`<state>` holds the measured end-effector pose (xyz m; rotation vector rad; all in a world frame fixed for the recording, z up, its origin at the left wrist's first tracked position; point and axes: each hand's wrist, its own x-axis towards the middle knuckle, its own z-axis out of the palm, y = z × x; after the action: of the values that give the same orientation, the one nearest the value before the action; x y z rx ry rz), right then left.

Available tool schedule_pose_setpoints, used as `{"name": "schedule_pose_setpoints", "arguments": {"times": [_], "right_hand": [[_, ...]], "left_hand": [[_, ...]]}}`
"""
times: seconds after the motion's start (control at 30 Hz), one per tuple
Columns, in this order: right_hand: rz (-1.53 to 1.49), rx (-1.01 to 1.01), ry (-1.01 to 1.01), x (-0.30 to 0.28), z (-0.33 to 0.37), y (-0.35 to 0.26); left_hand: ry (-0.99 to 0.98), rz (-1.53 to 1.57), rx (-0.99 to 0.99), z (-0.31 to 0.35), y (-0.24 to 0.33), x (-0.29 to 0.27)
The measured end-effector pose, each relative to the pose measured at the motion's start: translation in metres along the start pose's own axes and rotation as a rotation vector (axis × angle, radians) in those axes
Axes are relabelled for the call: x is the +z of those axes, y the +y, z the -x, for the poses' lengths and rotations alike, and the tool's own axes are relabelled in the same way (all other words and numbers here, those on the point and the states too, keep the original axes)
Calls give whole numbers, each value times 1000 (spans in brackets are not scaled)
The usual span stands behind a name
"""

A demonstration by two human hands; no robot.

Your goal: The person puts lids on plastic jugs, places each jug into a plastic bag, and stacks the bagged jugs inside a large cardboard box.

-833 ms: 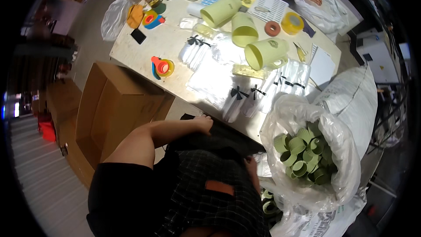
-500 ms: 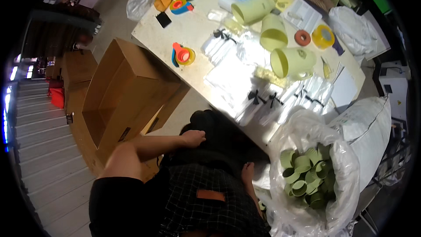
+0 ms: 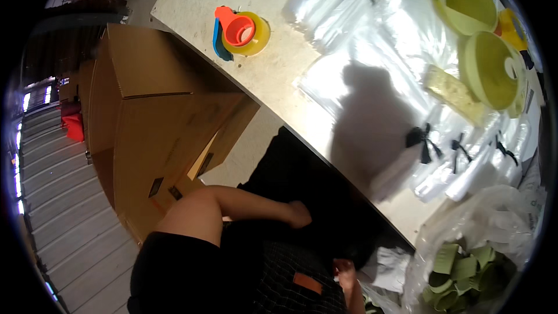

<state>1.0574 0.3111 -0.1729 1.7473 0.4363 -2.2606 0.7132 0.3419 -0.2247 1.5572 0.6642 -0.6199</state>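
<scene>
Over the dark space beside the table, my left hand extends from a bent arm; its fingers are lost against the black behind them. My right hand is low, next to my dark checked apron, with its fingers partly curled. A tiny pale spot shows at those fingers, too small to name. White crumpled plastic lies just right of that hand. Nearby, a clear plastic bag contains several green cups. Neither hand touches the table.
Clear plastic bags, some bundles tied with black ribbon, cover much of the tabletop. Larger green containers lie at the right. A yellow tape roll with red and blue pieces sits near the left edge. An open cardboard box stands left.
The view has shifted closer to the table, and a dark shadow now falls across the bags. Both hands appear further right and lower in the picture.
</scene>
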Motion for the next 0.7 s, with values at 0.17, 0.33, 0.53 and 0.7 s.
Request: {"name": "schedule_pose_setpoints", "arguments": {"times": [0.17, 0.33, 0.53, 0.7], "right_hand": [[311, -155, 120, -5, -50, 47], [426, -686, 492, 101, 5, 19], [601, -1125, 689, 113, -5, 50], [948, -1314, 1100, 119, 10, 16]], "left_hand": [[431, 236, 65, -50, -32, 42], [1284, 356, 299, -6, -22, 54], [1998, 197, -52, 108, -88, 81], [1759, 253, -132, 113, -89, 90]]}}
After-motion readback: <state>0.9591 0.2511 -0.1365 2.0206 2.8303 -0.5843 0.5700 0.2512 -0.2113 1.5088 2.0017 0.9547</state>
